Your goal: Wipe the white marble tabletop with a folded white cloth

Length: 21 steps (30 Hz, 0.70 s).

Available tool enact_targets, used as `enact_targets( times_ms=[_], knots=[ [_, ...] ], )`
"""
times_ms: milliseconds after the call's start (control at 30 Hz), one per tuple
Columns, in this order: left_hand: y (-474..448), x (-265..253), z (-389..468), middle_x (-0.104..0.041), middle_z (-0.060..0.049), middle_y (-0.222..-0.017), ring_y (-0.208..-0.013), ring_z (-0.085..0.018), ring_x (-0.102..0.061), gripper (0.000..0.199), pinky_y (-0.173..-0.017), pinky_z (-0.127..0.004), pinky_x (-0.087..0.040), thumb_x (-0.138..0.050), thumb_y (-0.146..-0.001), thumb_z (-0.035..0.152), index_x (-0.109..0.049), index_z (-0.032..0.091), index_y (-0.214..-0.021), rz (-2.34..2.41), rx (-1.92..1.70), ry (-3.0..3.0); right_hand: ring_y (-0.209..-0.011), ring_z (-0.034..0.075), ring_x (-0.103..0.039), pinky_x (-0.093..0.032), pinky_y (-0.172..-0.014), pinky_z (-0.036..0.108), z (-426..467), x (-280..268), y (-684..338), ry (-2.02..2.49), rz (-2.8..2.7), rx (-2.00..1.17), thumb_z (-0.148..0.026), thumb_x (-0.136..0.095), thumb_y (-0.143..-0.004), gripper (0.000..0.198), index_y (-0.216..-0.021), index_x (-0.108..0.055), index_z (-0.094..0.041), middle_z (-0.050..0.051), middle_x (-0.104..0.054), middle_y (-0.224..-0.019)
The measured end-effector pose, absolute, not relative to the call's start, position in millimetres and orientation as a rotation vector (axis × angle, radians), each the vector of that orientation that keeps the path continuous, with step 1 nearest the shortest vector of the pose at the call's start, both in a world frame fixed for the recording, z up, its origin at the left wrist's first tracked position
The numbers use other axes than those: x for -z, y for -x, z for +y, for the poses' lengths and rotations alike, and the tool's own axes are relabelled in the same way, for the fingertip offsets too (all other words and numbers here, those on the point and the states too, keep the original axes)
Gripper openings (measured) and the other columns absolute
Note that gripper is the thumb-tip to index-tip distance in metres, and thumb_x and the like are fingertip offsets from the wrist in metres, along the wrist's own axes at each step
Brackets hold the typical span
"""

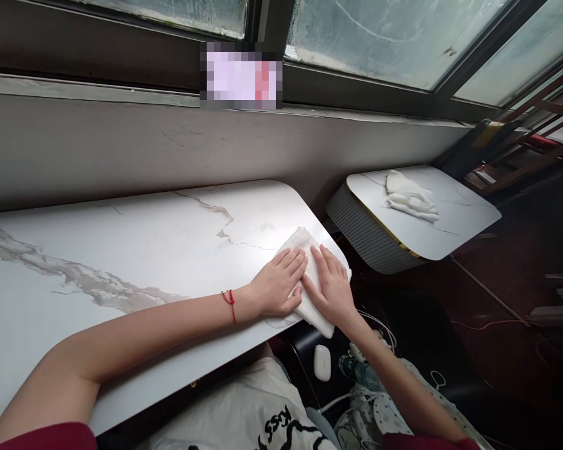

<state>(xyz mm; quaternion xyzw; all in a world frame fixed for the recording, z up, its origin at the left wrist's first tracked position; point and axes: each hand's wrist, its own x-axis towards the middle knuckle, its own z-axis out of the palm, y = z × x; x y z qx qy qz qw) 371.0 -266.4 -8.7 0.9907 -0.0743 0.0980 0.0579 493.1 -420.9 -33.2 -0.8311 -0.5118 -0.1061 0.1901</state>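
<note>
A folded white cloth (316, 317) lies across the right end of a white marble-patterned tabletop (136, 250), one corner hanging over the near edge. My left hand (278, 284), with a red string bracelet (231, 305) at the wrist, rests flat on the cloth's left side, fingers stretched out. On its right side, my right hand (331, 284) presses down with the fingers slightly spread. Both palms face down and neither hand grips the cloth.
A second marble-patterned table (455, 200) with ribbed sides stands at right, a pair of white gloves (410, 197) on it. Below the near edge are a white oval case (322, 363), a plastic bottle (360, 373) and white cables. A wall and windows (385, 37) run behind.
</note>
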Motion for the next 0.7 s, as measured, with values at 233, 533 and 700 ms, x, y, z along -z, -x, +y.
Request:
enact_targets(
  times_ms=[233, 533, 700],
  knots=[
    [-331, 12, -250, -0.032, -0.022, -0.162, -0.153, -0.029, -0.028, 0.067, -0.127, -0.043, -0.018, -0.034, -0.097, 0.037, -0.032, 0.000, -0.153, -0.181, -0.306, -3.007, -0.146, 0.038, -0.035, -0.035, -0.113, 0.059, -400, 29, -455, 2.320, -1.486, 0.272, -0.050, -0.036, -0.101, 0.066, -0.157, -0.027, -0.016, 0.023, -0.040, -0.154],
    [-301, 18, -221, -0.038, -0.020, -0.159, -0.150, -0.029, -0.034, 0.066, -0.126, -0.044, -0.023, -0.037, -0.096, 0.036, -0.037, 0.002, -0.152, -0.048, -0.430, -3.018, -0.141, 0.040, -0.037, -0.033, -0.112, 0.060, -356, 28, -447, 2.235, -1.655, 0.243, -0.051, -0.035, -0.100, 0.066, -0.154, -0.031, -0.013, 0.024, -0.041, -0.152],
    [-294, 16, -185, -0.042, -0.019, -0.158, -0.147, -0.030, -0.039, 0.064, -0.125, -0.044, -0.027, -0.036, -0.097, 0.038, -0.042, 0.003, -0.150, 0.120, -0.474, -3.011, -0.138, 0.039, -0.039, -0.033, -0.113, 0.053, -302, 21, -454, 2.202, -1.795, 0.188, -0.051, -0.039, -0.098, 0.067, -0.148, -0.041, -0.006, 0.026, -0.044, -0.149]
  ],
)
